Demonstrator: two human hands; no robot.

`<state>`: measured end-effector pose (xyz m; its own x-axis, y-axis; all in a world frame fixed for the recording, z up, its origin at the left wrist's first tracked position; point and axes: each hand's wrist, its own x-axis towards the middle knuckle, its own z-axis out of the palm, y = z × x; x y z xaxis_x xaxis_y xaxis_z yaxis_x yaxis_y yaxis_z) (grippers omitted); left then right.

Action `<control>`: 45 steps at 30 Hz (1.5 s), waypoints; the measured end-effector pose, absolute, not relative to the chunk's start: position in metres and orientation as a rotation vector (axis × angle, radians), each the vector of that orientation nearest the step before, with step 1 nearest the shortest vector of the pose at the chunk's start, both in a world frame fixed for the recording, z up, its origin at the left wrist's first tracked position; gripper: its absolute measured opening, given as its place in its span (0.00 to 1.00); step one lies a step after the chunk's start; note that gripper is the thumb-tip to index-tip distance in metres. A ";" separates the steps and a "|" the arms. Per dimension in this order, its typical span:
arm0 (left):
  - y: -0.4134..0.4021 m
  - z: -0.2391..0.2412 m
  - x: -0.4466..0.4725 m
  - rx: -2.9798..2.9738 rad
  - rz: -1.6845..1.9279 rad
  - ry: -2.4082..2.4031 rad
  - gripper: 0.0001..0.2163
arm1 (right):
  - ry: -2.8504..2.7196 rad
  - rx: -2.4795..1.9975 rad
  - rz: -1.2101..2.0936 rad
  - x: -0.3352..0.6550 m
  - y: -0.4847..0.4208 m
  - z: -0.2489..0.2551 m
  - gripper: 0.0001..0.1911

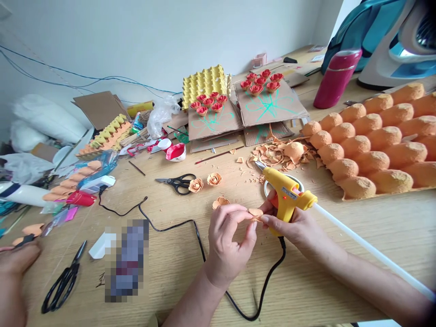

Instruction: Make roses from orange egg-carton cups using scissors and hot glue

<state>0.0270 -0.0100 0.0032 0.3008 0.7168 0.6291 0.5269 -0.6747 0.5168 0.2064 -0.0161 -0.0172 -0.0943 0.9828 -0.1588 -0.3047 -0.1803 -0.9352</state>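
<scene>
My left hand (231,236) pinches a small orange egg-carton piece (255,212), shaped like a petal, between thumb and forefinger. In my right hand (293,227) is a yellow hot glue gun (286,193), its nozzle pointing up and left, a red light lit and a long white glue stick (368,250) in its back. The right thumb also touches the petal piece. Just beyond my left fingers lies an orange carton flower (220,202). Two rolled carton flowers (196,185) sit farther back, beside black-handled scissors (177,181).
Orange egg trays (381,141) stand at right, near carton scraps (289,152) and a pink bottle (337,79). Red flowers (260,81) rest on cardboard (272,106) behind. A black cord (200,240) crosses the table. Another person's hand (20,256) is at left, near large scissors (64,279).
</scene>
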 end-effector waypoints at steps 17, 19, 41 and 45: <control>-0.014 0.005 0.038 2.372 1.291 1.359 0.06 | -1.007 -1.194 1.325 0.197 -0.022 0.000 0.21; -0.013 0.007 0.038 2.248 1.307 1.331 0.06 | -1.010 -1.202 1.320 0.198 -0.022 -0.003 0.20; -0.008 0.009 0.020 1.859 1.417 1.271 0.07 | -0.836 -1.039 1.628 0.201 -0.013 -0.018 0.24; -0.006 0.009 0.022 1.933 1.368 1.246 0.07 | -0.831 -1.002 1.664 0.201 -0.013 -0.020 0.24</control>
<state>0.0221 -0.0064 0.0088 0.0945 0.8664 0.4904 0.4079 -0.4830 0.7748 0.2009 -0.0127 -0.0195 -0.1747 0.9577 -0.2287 -0.3919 -0.2807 -0.8761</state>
